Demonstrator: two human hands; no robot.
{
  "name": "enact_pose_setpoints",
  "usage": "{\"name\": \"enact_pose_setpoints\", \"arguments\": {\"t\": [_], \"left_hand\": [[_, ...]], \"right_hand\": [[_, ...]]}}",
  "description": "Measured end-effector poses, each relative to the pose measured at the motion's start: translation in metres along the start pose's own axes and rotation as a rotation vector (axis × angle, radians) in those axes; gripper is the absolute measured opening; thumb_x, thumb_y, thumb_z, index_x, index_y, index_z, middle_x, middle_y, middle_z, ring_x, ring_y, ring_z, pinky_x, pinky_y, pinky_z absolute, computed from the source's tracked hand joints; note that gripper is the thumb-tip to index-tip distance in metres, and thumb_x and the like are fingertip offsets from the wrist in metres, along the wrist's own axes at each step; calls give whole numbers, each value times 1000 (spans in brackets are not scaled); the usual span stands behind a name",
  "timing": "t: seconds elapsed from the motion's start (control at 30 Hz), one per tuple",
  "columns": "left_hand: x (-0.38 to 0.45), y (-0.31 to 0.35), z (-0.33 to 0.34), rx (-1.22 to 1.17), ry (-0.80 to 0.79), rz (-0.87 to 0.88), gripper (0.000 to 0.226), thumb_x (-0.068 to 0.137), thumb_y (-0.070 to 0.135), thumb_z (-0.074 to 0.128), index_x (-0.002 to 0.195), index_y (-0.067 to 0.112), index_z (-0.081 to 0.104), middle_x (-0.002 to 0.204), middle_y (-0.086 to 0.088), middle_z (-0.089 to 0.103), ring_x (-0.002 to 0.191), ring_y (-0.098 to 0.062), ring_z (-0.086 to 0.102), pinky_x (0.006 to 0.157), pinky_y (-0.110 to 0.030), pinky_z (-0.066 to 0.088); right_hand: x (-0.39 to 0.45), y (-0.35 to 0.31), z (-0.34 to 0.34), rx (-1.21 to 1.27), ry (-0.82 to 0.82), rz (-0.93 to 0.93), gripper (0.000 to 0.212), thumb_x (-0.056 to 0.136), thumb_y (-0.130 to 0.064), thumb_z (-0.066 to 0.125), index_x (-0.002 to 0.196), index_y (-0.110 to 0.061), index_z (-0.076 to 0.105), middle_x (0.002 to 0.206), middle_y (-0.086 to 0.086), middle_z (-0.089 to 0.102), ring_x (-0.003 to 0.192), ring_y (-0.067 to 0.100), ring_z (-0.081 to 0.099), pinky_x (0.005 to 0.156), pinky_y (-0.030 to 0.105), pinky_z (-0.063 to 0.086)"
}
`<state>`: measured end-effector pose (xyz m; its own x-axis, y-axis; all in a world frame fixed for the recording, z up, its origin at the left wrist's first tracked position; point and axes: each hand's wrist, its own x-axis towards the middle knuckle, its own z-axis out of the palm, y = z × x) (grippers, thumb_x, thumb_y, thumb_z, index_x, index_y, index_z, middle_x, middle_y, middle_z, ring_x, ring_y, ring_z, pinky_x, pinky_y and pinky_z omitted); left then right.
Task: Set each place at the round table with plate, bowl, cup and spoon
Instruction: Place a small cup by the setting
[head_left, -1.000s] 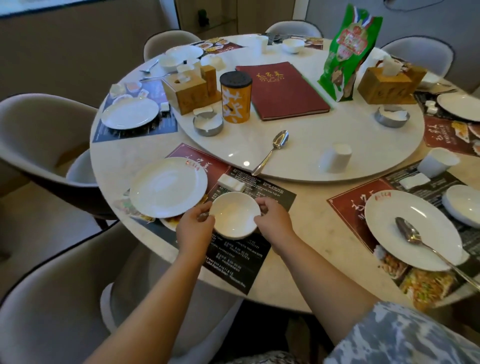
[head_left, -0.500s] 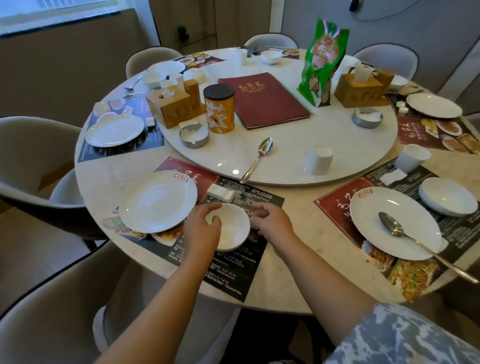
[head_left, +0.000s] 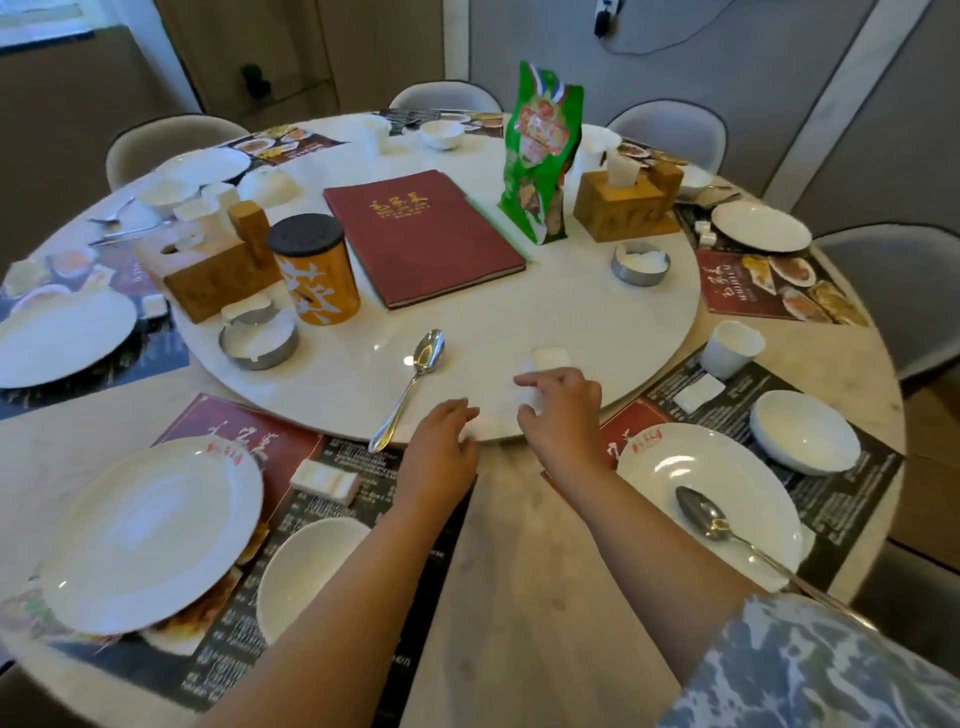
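Observation:
At the near place, a white plate (head_left: 150, 535) and a white bowl (head_left: 311, 577) rest on a dark placemat (head_left: 363, 499). A metal spoon (head_left: 415, 379) lies on the turntable (head_left: 519, 312), handle towards me. My left hand (head_left: 441, 452) hovers just right of the handle's end, fingers apart, holding nothing. My right hand (head_left: 563, 415) has thumb and fingers around the lower part of a small white cup (head_left: 549, 357), which stands on the turntable. The place on my right has a plate (head_left: 727, 467) with a spoon (head_left: 711, 519), a bowl (head_left: 802, 431) and a cup (head_left: 730, 348).
The turntable also carries a red menu (head_left: 421, 234), an orange canister (head_left: 314, 275), a green snack bag (head_left: 543, 150), two wooden holders (head_left: 218, 270) (head_left: 623, 202) and two metal dishes (head_left: 258, 338) (head_left: 640, 262). Grey chairs ring the table. Further places hold plates and bowls.
Both hands let go of the bowl, which stays on the placemat, and reached forward onto the turntable. The right hand closed around the white cup; the left moved beside the spoon handle.

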<state>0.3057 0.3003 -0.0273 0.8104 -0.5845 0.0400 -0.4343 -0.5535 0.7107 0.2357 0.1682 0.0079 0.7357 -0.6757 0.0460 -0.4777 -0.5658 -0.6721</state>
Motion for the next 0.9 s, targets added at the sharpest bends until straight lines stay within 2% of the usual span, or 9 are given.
{"name": "enact_pose_setpoints", "arguments": {"t": [0.1,0.17,0.27,0.37,0.5,0.6,0.67,0.77,0.9], "left_hand": [[22,-1,16,46,-58,4,47,92,10,50,138,16,51,154,4,35,144,-14,27,114,-27,25],[30,-4,24,63,-68,4,46,93,9,49,139,14,50,155,0,34,146,-16,22,115,-26,20],[33,-12,34,74,-36,-1,43,94,12,50,137,15,53,153,0,37,146,-17,23,114,-25,20],[33,-15,38,37,-3,-9,41,93,13,52,134,16,56,151,1,39,145,-16,25,111,-23,20],[36,-9,27,-26,-24,-35,42,92,9,52,133,15,57,147,2,46,141,-14,32,109,-19,21],[36,-3,12,-274,56,-167,36,93,12,51,127,20,61,128,1,63,115,-13,59,102,-23,41],[34,2,-1,-649,43,-343,29,96,16,49,121,17,64,114,-7,69,99,-16,68,93,-33,53],[21,4,-22,-1046,3,-480,20,95,11,52,106,6,68,104,-15,70,95,-22,69,85,-33,57],[2,-9,-43,-1215,21,-581,20,92,10,58,109,2,65,99,-12,71,80,-14,72,68,-21,57]], "right_hand": [[28,4,-2,-146,71,-38,45,86,-20,65,128,-33,56,139,0,35,125,21,30,95,27,42],[42,8,1,-183,95,-34,51,85,-24,67,132,-34,53,141,2,33,124,23,32,96,32,46],[57,13,7,-145,37,40,56,86,-30,67,137,-33,47,139,5,34,123,24,35,92,34,48],[62,16,10,-125,23,53,51,88,-29,65,136,-33,47,134,6,41,120,23,39,88,31,49],[56,11,8,44,16,44,45,86,-25,67,129,-32,52,127,4,46,117,22,42,81,24,41],[42,-1,8,315,-18,39,43,84,-26,70,123,-36,54,121,-2,49,110,14,48,82,25,43],[28,-10,11,478,-54,16,42,82,-25,71,120,-37,55,121,-6,51,108,9,49,87,28,46],[9,-17,17,636,-108,-9,44,80,-25,74,117,-38,56,125,-13,52,115,8,49,91,31,49],[-7,-24,24,728,-186,-8,47,74,-27,80,113,-39,57,125,-2,50,111,20,55,79,36,58]]}}
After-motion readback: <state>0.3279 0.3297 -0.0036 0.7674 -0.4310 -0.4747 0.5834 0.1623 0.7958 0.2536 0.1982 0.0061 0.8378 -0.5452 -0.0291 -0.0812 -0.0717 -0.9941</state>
